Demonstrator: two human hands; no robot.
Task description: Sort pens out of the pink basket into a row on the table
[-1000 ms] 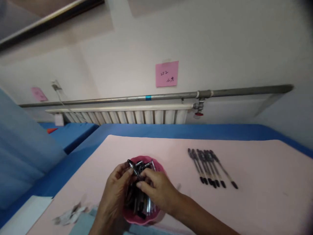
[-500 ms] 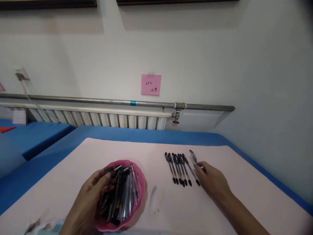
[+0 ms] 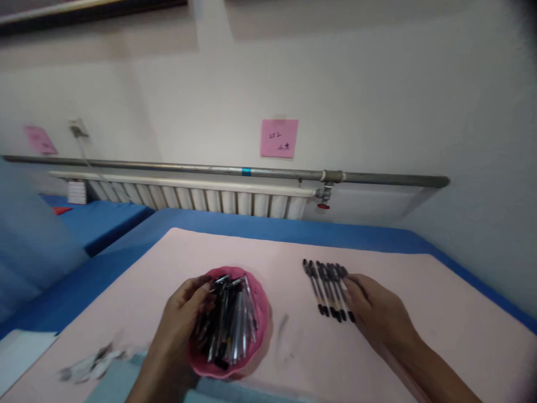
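Note:
A pink scalloped basket (image 3: 265,313) holds many loose pens (image 3: 235,324) with clear barrels and black parts. My left hand (image 3: 184,308) is at its left rim, fingers curled in over the pens; what lies between the fingertips is hidden. To the right, several clear pens with black caps (image 3: 325,291) lie side by side in a row, caps toward the wall, black ends toward me. My right hand (image 3: 377,305) is at the right end of this row, thumb and fingers closed on a pen that is mostly covered by the hand.
A pink sheet (image 3: 293,358) covers the blue-edged table. Light-blue cloth (image 3: 121,380) and blurred white scraps (image 3: 90,364) lie at the front left. A radiator (image 3: 210,198) and a pipe (image 3: 285,174) run along the wall. Blue fabric (image 3: 29,240) hangs at the far left.
My right hand has brought its pen left against the row, and the gap there has closed. My left hand stays at the basket. The view has swung left.

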